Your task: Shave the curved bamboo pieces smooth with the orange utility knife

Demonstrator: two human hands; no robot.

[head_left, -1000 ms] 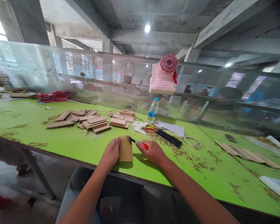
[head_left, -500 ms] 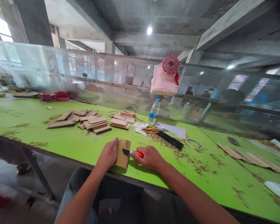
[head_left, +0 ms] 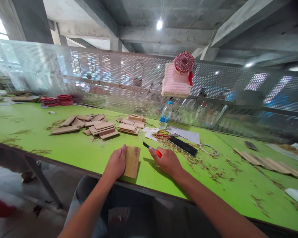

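Note:
My left hand (head_left: 116, 162) grips the left edge of a flat, tan wooden piece (head_left: 132, 162), thumb on top, near the front edge of the green table (head_left: 89, 152). The piece looks like a slightly curved bamboo slat. In my right hand (head_left: 167, 160) is a knife (head_left: 147, 145) with a dark blade and a red-and-grey handle. Its blade points up and left, apart from the slat and a little to its right. The fingers under the knife handle are partly hidden.
Similar pieces (head_left: 104, 127) lie piled beyond my left hand. Past my right hand are a phone (head_left: 183, 146), scissors (head_left: 163, 136), a water bottle (head_left: 165, 115), a white ring (head_left: 209, 149) and scattered shavings (head_left: 216, 173). A perforated metal screen (head_left: 129, 82) stands along the back.
My right hand has drawn the knife away from the slat, to the right and slightly up; the blade was on the slat's right edge before. My left hand still holds the slat.

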